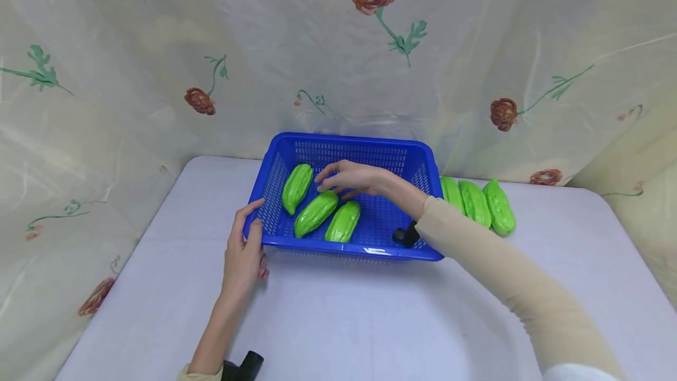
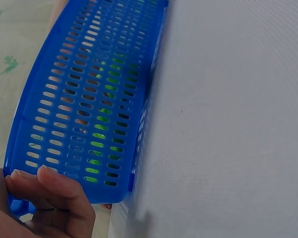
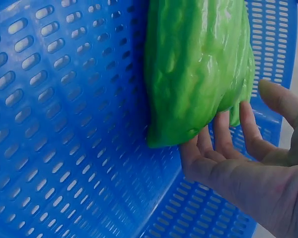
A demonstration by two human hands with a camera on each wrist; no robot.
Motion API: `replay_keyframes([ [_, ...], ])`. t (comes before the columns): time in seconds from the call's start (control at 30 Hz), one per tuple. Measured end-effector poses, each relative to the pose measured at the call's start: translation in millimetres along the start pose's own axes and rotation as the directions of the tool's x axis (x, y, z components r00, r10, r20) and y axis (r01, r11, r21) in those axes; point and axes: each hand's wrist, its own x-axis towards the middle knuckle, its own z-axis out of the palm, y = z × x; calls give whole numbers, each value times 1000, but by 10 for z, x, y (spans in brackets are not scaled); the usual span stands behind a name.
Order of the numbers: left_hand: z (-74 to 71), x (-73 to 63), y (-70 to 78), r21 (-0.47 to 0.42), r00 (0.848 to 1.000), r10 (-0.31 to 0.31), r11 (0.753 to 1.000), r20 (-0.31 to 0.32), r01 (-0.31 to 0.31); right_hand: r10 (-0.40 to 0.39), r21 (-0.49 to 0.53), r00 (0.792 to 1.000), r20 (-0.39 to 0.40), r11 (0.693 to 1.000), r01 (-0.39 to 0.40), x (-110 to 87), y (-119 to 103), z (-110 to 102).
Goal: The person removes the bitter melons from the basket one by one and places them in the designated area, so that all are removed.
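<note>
A blue plastic basket [image 1: 370, 250] with slotted walls sits on the table, holding three bright green bitter gourds: one at the left [image 1: 297, 188], one in the middle [image 1: 316, 214], one near the front wall [image 1: 343, 222]. My left hand [image 1: 244, 254] grips the basket's front left corner; in the left wrist view, the fingers of that hand [image 2: 54, 198] curl at the rim. Inside the basket, my right hand [image 1: 357, 178] hovers by the middle gourd with loosely bent fingers. From the right wrist, a gourd [image 3: 198, 69] fills the upper middle, its lower end at the fingertips of my right hand [image 3: 248, 163].
Right of the basket, three more bitter gourds lie side by side on the white tabletop [image 1: 338, 316]; the rightmost [image 1: 499, 207] shows fully, while the basket and right sleeve partly cover the others. A flower-printed curtain [image 1: 296, 34] hangs behind and at both sides.
</note>
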Motion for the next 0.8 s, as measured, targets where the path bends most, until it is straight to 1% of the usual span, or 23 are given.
replay_keyframes([
  [0.17,9,-2,9,-3,1000,-2,1000,0,2,12,-95,999,31,995,-9,8,3,9],
  [0.27,8,-4,8,-6,1000,-5,1000,-2,5,-2,-119,999,37,993,6,12,4,21],
  [0.37,4,-5,5,-6,1000,-7,1000,-4,7,-36,-120,998,45,992,41,40,3,43],
  [0.57,4,0,-3,-7,1000,-5,1000,-3,5,-96,-114,990,106,988,108,95,-18,107],
  [0.7,8,6,-6,-6,1000,-5,1000,-1,5,-112,-99,985,134,987,126,110,-50,146],
  [0.8,8,9,-4,-3,1000,-4,1000,-2,4,-104,-99,982,156,988,121,116,-72,166],
])
